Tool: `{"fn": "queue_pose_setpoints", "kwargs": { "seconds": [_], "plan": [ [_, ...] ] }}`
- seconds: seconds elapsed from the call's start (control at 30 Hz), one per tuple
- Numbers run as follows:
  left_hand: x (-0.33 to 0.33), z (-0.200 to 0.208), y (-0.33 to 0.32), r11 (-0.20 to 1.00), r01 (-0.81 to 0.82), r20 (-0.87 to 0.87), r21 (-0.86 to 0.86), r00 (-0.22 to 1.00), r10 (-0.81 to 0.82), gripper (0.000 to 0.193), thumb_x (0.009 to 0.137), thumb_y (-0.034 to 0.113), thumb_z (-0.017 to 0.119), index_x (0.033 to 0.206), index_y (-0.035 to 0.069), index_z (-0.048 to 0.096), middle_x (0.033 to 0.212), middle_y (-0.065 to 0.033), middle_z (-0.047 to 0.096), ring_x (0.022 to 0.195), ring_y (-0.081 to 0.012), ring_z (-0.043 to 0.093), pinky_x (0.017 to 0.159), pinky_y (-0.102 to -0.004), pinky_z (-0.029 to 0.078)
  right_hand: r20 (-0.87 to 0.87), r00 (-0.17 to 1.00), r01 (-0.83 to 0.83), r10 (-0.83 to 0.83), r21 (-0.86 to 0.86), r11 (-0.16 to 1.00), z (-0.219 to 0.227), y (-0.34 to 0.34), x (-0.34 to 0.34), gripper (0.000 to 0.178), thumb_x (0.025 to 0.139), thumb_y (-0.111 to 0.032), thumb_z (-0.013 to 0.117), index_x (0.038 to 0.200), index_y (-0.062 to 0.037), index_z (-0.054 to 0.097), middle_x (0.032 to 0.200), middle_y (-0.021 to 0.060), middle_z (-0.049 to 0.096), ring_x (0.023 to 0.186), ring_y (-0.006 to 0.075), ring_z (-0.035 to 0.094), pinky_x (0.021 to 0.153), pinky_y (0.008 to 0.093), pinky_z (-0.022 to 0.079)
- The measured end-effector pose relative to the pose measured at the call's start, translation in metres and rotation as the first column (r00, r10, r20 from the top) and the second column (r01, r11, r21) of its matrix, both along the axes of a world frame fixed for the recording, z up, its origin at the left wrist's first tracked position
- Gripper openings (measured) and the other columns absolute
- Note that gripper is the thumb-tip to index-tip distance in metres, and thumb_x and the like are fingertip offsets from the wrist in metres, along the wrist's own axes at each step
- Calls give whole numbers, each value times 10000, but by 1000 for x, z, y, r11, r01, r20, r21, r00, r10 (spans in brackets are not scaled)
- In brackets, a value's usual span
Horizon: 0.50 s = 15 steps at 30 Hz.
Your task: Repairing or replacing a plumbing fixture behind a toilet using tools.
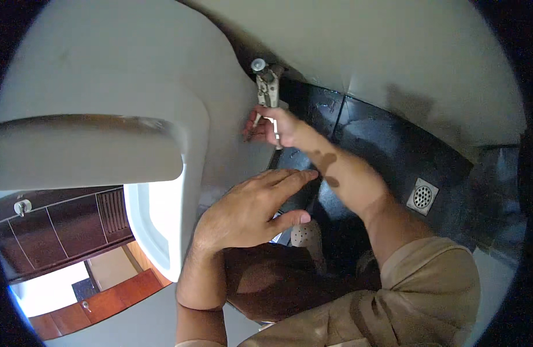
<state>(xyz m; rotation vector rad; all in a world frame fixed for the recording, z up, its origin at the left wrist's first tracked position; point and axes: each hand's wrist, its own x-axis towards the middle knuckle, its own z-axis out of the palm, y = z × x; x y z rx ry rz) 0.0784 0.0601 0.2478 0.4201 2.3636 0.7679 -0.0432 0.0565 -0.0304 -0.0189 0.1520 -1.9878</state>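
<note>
My right hand (273, 126) reaches in low beside the white toilet (220, 75). Its fingers curl around the handles of a pair of metal locking pliers (267, 91). The jaws sit against a pipe fitting (271, 74) near the wall, by a round metal cap (258, 65); how firmly they bite cannot be seen. Closer to me, my left hand (257, 205) hovers beside the toilet, fingers stretched out and thumb apart, with nothing in it.
Dark floor tiles (364, 139) run along a pale wall (393, 52). A square floor drain (422, 196) lies at the right. My perforated light shoe (305, 236) shows below my hands. At lower left are the toilet seat (142, 231) and a reddish wooden door (113, 301).
</note>
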Motion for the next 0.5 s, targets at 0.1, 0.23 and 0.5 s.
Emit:
{"fn": "queue_pose_setpoints", "kwargs": {
  "seconds": [0.1,0.23,0.5],
  "plan": [
    [6,-1,-3,999,0,-43,40,999,1,511,865,230,653,1296,6,494,1154,-174,602,929,-318,604,797,-369,472,25,998,-52,54,-59,997,9,16,-10,196,915,-215,547,920,-23,588,819,151,632,781,303,633,795,442,503],
    [8,0,-8,999,-22,-42,45,999,24,515,865,236,654,1297,7,494,1155,-171,602,925,-316,603,794,-364,471,-184,898,-409,400,-12,912,0,88,-71,227,909,-262,559,913,-36,584,856,157,637,812,308,642,795,463,493],
    [0,-1,-4,1000,-25,-2,15,1000,25,514,867,238,653,1299,10,494,1155,-161,605,916,-300,603,784,-351,471,-59,995,-85,82,-64,994,1,1,-6,213,912,-269,582,917,-56,585,886,149,635,866,303,650,804,421,498]
  ]
}}
